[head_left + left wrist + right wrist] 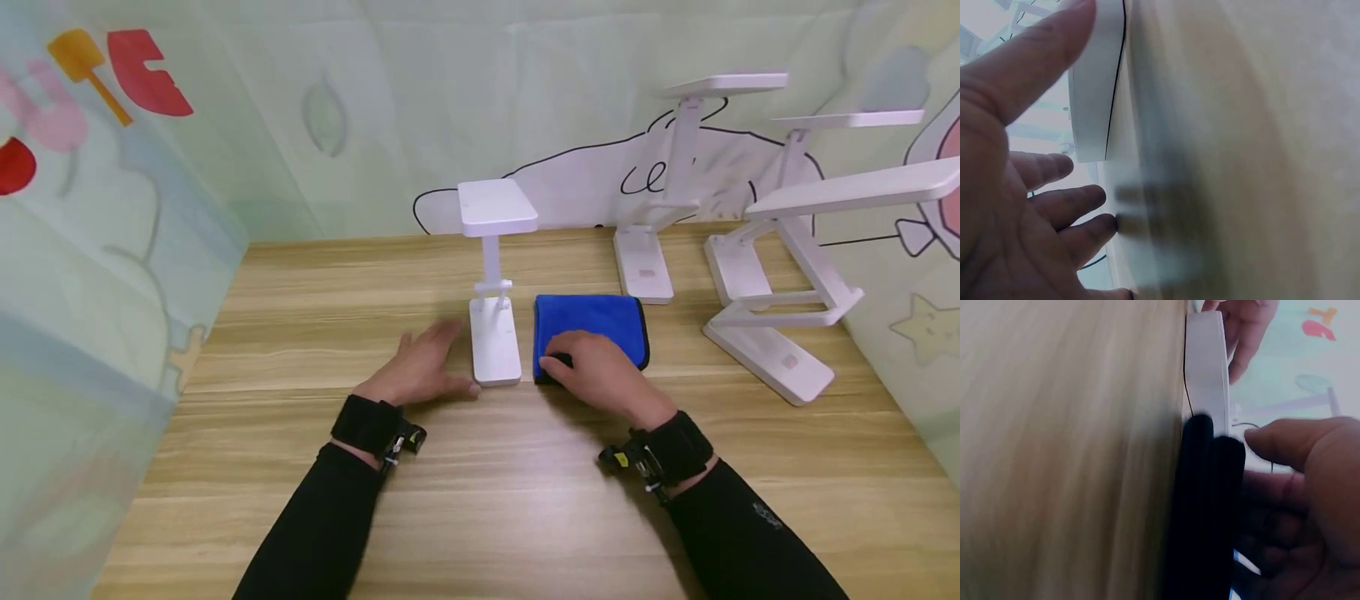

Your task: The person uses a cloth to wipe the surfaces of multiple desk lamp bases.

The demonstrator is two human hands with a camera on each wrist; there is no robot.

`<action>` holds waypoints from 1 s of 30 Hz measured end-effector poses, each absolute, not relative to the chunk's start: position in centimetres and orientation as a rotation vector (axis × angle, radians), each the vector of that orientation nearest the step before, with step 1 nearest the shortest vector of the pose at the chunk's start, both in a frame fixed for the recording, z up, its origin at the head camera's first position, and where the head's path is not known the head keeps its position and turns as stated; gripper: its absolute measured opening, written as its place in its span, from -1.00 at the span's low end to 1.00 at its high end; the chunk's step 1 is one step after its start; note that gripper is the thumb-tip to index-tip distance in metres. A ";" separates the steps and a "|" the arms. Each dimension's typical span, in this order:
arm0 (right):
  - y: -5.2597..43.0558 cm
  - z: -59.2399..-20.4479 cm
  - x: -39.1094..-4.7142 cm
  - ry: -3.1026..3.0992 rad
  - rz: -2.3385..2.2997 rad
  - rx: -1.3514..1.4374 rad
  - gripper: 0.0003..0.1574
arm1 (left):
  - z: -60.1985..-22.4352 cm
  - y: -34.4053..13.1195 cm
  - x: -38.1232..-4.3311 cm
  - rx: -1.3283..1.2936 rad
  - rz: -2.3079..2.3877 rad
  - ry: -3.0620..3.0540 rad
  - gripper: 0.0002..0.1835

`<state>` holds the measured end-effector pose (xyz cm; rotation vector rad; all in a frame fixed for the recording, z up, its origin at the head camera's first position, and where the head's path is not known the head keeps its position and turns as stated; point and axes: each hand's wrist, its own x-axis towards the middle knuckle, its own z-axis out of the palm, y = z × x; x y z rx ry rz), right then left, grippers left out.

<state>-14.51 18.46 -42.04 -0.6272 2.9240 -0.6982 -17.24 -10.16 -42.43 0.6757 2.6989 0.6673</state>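
A white folding desk lamp stands upright, its flat head raised above its base. Beside the base on its left, my left hand has its fingers spread and thumb near the front corner; the left wrist view shows this hand with nothing in its grasp. To the right of the lamp lies a folded blue cloth with black edging. My right hand rests over its front part, fingers loosely bent. In the right wrist view the cloth's dark folded edge is right at the fingers, the thumb raised apart.
Several similar white lamps stand at the right: one at the back, others, including the nearest, closer to the right side. A printed curtain hangs behind the wood-grain table and along its sides.
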 end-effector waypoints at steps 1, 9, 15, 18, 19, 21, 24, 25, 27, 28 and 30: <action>18.7 -42.1 -14.6 2.931 -0.724 -0.637 -0.65 | -42.4 -10.1 -17.4 0.675 0.671 2.703 0.19; 20.8 -42.3 -15.4 3.168 -0.584 -0.204 -0.08 | -42.1 -9.6 -19.0 0.634 0.688 2.687 0.27; 19.9 -42.9 -15.5 3.091 -0.387 -0.152 0.26 | -42.0 -9.4 -19.9 0.580 0.679 2.663 0.24; 19.5 -42.7 -15.8 3.087 -0.309 -0.178 0.27 | -42.0 -9.3 -20.4 0.589 0.683 2.655 0.24; 19.4 -42.6 -15.9 3.085 -0.288 -0.194 0.25 | -42.0 -9.3 -20.5 0.586 0.692 2.650 0.24; 19.3 -42.5 -16.0 3.083 -0.253 -0.241 0.18 | -42.0 -9.4 -20.6 0.577 0.699 2.640 0.25; 19.1 -42.2 -16.2 3.075 -0.254 -0.328 0.03 | -41.9 -9.4 -20.7 0.573 0.704 2.623 0.27; 19.0 -42.2 -16.2 3.076 -0.258 -0.367 -0.01 | -41.9 -9.4 -20.7 0.577 0.706 2.618 0.28; 18.9 -42.2 -16.3 3.079 -0.277 -0.444 -0.10 | -41.9 -9.4 -20.8 0.587 0.709 2.604 0.29; 18.9 -42.1 -16.3 3.077 -0.293 -0.481 -0.14 | -41.9 -9.4 -20.9 0.596 0.706 2.600 0.30; 19.0 -41.9 -16.5 3.068 -0.343 -0.526 -0.20 | -42.0 -9.3 -21.2 0.615 0.702 2.595 0.30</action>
